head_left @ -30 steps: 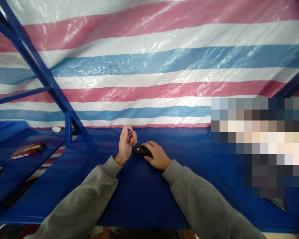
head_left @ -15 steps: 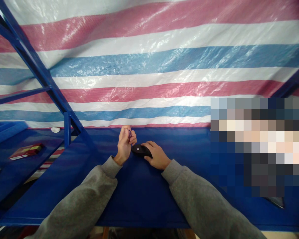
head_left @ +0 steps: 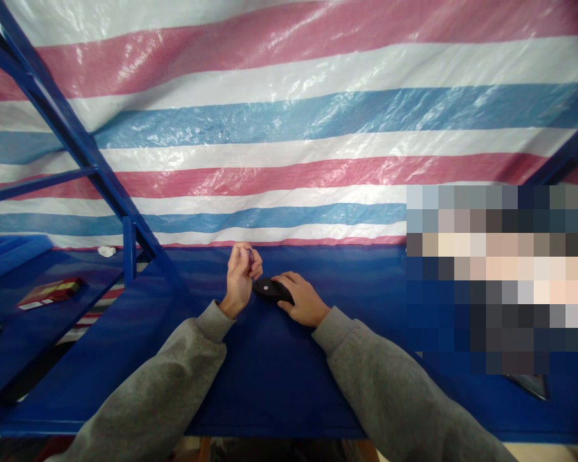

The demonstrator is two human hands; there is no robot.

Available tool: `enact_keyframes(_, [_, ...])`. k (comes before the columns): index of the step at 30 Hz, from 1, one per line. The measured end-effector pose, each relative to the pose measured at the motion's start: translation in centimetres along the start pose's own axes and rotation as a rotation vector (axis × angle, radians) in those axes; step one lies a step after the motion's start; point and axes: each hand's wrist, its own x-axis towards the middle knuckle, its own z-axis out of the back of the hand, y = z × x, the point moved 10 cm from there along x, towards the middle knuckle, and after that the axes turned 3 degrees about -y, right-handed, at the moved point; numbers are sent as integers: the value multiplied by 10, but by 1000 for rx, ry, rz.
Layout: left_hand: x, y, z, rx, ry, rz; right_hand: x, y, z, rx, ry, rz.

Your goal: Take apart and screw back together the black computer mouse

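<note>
A black computer mouse (head_left: pixel 272 290) with a small pale round mark rests on the blue table (head_left: pixel 270 378). My right hand (head_left: pixel 302 300) is wrapped round its right end. Just to the left of the mouse, my left hand (head_left: pixel 243 273) is raised with curled fingers and the thumb drawn in. Between those fingers shows a sliver of something small and purplish, too small to name. Grey sleeves cover both my forearms.
A striped plastic sheet (head_left: pixel 289 122) hangs behind the table. Blue metal bars (head_left: pixel 101 173) slant down at the left. Beyond them lie a red box (head_left: pixel 51 292), a blue tray (head_left: pixel 14 253) and a crumpled white thing (head_left: pixel 106 251). The right side is blurred out by large squares.
Both hands stay almost in place, the right one still on the mouse. The fingers of my left hand have shifted only slightly.
</note>
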Motion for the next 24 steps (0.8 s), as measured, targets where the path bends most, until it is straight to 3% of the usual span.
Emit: enact_keyframes(24, [-2, 5, -2, -22, 31, 27, 1, 1, 0, 2, 3, -2])
